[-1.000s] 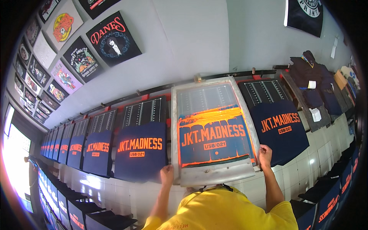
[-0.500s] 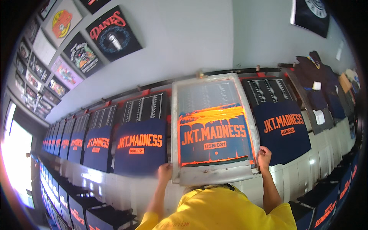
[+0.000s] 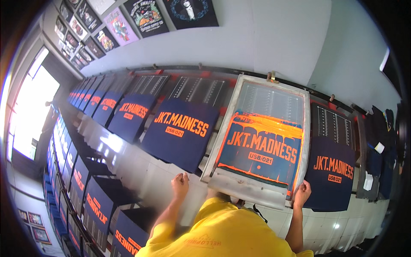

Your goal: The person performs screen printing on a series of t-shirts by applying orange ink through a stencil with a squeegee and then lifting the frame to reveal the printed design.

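Graphic prints [image 3: 147, 17] on grey wall [image 3: 282, 40]; bright window [image 3: 34, 113].

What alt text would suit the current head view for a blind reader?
A bare right hand is at the lower right edge of a metal-framed screen smeared with orange ink; the left hand, curled, is off it. Orange-printed navy cloths lie on boards either side.

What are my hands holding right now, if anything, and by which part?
Your right hand appears to grip the printing screen by its right edge, near the lower corner. Your left hand is apart from the screen and shows nothing in it.
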A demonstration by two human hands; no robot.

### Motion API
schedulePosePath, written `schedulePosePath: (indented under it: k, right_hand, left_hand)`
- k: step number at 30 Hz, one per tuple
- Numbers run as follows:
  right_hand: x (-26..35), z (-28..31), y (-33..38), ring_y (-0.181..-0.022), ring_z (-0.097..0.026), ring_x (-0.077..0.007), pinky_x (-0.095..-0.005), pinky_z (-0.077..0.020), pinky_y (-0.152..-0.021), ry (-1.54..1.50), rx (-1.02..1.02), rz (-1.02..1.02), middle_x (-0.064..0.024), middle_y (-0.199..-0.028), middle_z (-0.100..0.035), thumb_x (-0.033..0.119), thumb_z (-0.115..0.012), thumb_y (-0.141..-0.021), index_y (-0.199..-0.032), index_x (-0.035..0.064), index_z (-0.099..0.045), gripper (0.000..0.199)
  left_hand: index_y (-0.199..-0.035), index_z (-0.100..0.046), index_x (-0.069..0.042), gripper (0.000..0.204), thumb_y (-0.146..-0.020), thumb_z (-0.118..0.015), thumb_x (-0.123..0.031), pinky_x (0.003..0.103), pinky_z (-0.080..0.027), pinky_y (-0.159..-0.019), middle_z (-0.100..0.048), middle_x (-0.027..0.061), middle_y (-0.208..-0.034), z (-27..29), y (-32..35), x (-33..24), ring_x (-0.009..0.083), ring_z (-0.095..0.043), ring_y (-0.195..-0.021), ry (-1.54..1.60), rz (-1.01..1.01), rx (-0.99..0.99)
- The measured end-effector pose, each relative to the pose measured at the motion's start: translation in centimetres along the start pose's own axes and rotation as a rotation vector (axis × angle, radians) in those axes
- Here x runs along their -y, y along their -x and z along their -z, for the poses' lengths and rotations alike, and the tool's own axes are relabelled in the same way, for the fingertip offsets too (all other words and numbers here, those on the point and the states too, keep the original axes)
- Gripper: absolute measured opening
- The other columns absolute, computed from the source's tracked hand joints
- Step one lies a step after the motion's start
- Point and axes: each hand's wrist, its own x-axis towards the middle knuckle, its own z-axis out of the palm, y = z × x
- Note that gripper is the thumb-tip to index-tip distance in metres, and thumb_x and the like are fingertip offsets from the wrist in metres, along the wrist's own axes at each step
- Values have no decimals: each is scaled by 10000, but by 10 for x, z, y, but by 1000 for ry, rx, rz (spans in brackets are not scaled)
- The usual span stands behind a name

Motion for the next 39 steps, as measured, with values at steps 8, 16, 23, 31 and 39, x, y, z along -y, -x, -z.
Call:
schedulePosePath:
  k: [8,16,23,31,39]
  right_hand:
    - [-11,3,-4,-657,-503,-141,-304,-429,-640,22,27,-52,-78,-766,-598,52,-507,-841,-1016,-69,-641,252]
    - [-8,4,0,-732,-526,-118,-274,-434,-692,-68,-5,-8,-69,-831,-618,43,-529,-870,-1037,-66,-631,224]
    - [-19,-2,-3,-722,-489,-93,-241,-418,-674,-108,2,0,-26,-790,-567,38,-537,-863,-1029,-67,-636,220]
    - [-14,0,-1,-666,-439,-76,-234,-379,-612,-57,-9,-26,7,-750,-521,42,-537,-861,-1009,-47,-648,206]
    - [-18,-1,1,-664,-433,-60,-219,-375,-604,-103,10,-79,22,-750,-524,44,-530,-888,-1022,-42,-653,201]
  left_hand:
    - [-882,-691,2,509,-945,-459,-447,374,-528,-708,-700,146,-791,-36,59,187,235,-675,-729,-206,641,552]
    - [-1027,-664,36,578,-937,-458,-496,431,-501,-857,-706,159,-975,-47,60,290,317,-664,-919,-517,589,573]
    - [-1029,-664,33,570,-940,-459,-492,430,-503,-854,-705,160,-981,-93,61,141,313,-665,-919,-86,419,694]
    - [-1032,-665,29,562,-944,-461,-487,428,-505,-849,-704,161,-988,-119,86,78,308,-666,-919,136,399,811]
    - [-1035,-666,25,553,-948,-462,-481,427,-507,-845,-704,162,-996,-59,177,135,303,-668,-920,215,699,804]
